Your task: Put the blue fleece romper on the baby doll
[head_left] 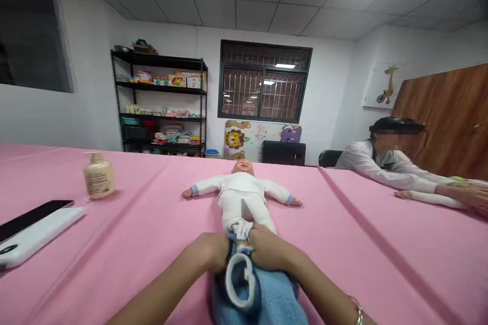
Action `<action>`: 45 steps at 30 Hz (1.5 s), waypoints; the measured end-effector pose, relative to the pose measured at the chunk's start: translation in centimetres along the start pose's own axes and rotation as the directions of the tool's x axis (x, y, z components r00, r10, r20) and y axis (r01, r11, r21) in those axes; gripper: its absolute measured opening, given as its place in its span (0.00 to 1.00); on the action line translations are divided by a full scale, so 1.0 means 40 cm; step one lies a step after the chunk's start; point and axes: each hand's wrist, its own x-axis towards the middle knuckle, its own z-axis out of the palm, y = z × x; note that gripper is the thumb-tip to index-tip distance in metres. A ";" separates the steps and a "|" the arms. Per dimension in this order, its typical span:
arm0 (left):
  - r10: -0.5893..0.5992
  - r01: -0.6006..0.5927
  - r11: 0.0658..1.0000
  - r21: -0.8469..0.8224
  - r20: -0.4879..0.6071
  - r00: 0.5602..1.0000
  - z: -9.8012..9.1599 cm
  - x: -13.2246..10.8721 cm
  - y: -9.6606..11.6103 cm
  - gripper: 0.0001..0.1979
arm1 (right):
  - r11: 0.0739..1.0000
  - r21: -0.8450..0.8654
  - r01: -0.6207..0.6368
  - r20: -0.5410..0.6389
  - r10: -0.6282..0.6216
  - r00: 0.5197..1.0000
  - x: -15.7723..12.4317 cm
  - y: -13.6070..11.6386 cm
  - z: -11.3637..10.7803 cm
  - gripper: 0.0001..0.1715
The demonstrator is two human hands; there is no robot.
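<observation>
Directly ahead of our hands, the baby doll lies on its back in a white bodysuit, its long axis running straight away from us, with its head at the far end and its arms spread. Its near end lies under both hands, so neither arm is clearly nearer. Our left hand closes on it from the left side and our right hand from the right, the two close together with only a strip of white cloth showing between them. Both look clamped around the doll's legs where a blue terry garment bunches, its white-trimmed cuff standing open just below the hands. Left of the left hand lie a white-cased phone and, farther ahead, a cream pump bottle on the pink tablecloth. Well right of the right hand, a seated co-worker leans over the table, one hand resting there.
</observation>
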 end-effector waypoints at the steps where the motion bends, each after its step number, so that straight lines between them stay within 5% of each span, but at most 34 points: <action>1: 0.008 -0.008 1.000 -0.008 0.025 1.000 0.000 0.014 -0.014 0.13 | 0.999 0.039 -0.024 0.015 0.024 1.000 0.012 0.012 0.005 0.06; 4: 0.064 -0.062 0.994 -0.089 0.021 0.998 0.005 0.047 -0.056 0.08 | 0.986 0.166 -0.031 0.009 0.030 1.000 0.042 0.042 0.021 0.03; 9: 0.182 -0.230 0.910 -0.346 -0.166 0.969 0.025 0.063 -0.102 0.09 | 0.919 0.382 0.098 -0.125 -0.053 0.991 0.041 0.062 0.036 0.05; 13: 0.209 -0.351 0.665 -0.660 -0.287 0.935 0.037 0.080 -0.111 0.13 | 0.805 0.593 -0.008 -0.074 0.065 0.995 0.020 0.077 0.021 0.04; 16: -0.032 -0.366 0.439 -0.820 -0.422 0.906 0.049 0.108 -0.106 0.15 | 0.667 0.738 -0.108 -0.056 0.220 0.974 0.014 0.089 0.012 0.04; 20: -0.373 -0.470 0.134 -0.872 -0.484 0.792 0.062 0.137 -0.099 0.14 | 0.492 0.865 -0.098 -0.073 0.317 0.946 0.016 0.092 0.013 0.08; 22: -0.352 -0.455 -0.079 -0.887 -0.403 0.845 0.066 0.140 -0.098 0.11 | 0.465 0.885 -0.037 -0.109 0.284 0.953 0.017 0.088 0.014 0.05; 25: -0.221 -0.291 -0.392 -0.873 -0.218 0.951 0.073 0.134 -0.097 0.13 | 0.542 0.840 0.026 -0.171 0.218 0.961 0.016 0.079 0.020 0.04; 29: -0.158 -0.254 -0.587 -0.768 -0.199 0.967 0.071 0.126 -0.091 0.13 | 0.724 0.687 0.070 -0.312 0.205 0.928 0.019 0.076 0.035 0.13; 37: -0.071 -0.112 -0.637 -0.762 -0.087 0.994 0.071 0.147 -0.099 0.08 | 0.835 0.550 0.029 -0.493 0.297 0.817 0.059 0.125 0.050 0.24; 40: -0.011 -0.059 -0.535 -0.843 -0.063 0.998 0.084 0.151 -0.111 0.12 | 0.809 0.586 0.041 -0.476 0.303 0.825 0.060 0.128 0.048 0.26; 45: 0.023 -0.158 -0.222 -0.962 -0.168 0.986 0.075 0.118 -0.125 0.23 | 0.744 0.668 -0.016 -0.278 0.270 0.922 0.040 0.114 0.041 0.19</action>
